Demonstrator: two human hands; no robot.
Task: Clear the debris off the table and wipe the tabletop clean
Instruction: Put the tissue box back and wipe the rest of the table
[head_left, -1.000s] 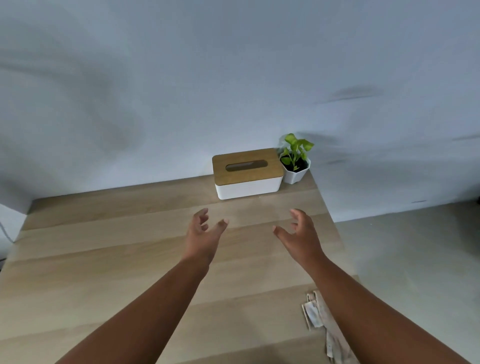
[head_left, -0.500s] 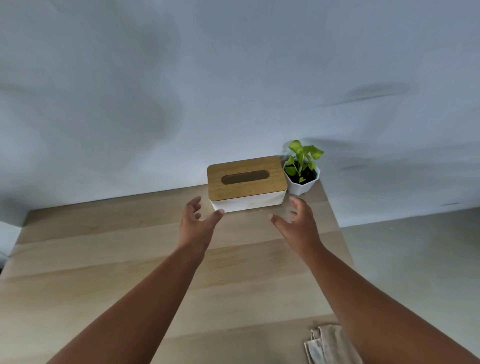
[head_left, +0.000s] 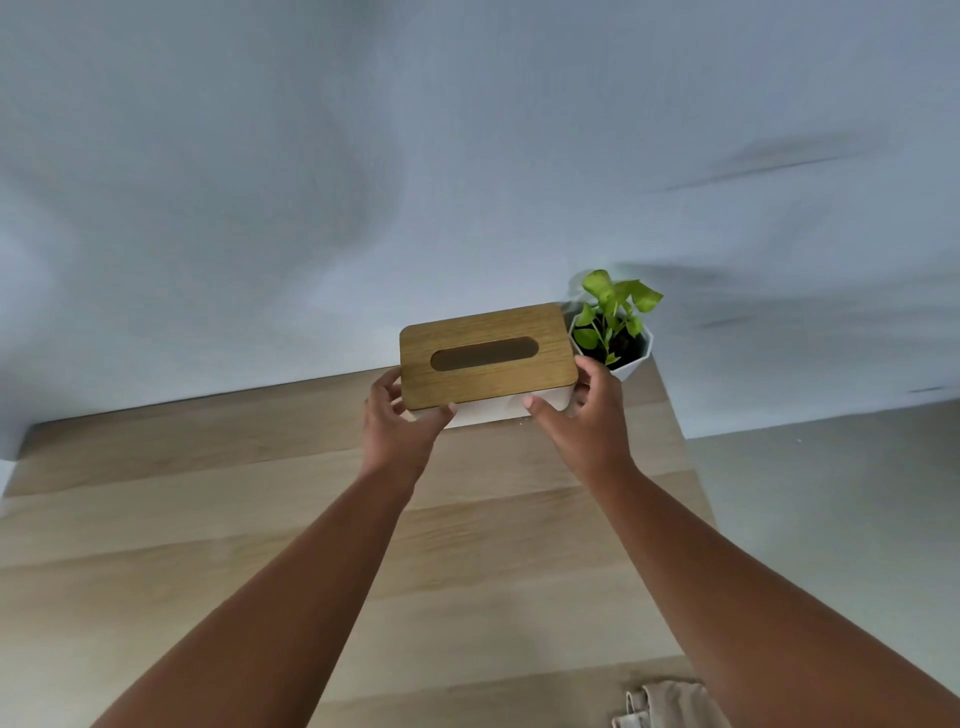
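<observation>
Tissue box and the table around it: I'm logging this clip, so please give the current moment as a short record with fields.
surface: wooden table against a pale wall
tissue box: white body, wooden lid with an oval slot
left hand: grips the box's left end
right hand: grips the box's right end
potted plant: white pot, right of the box
cloth: beige, near table edge
</observation>
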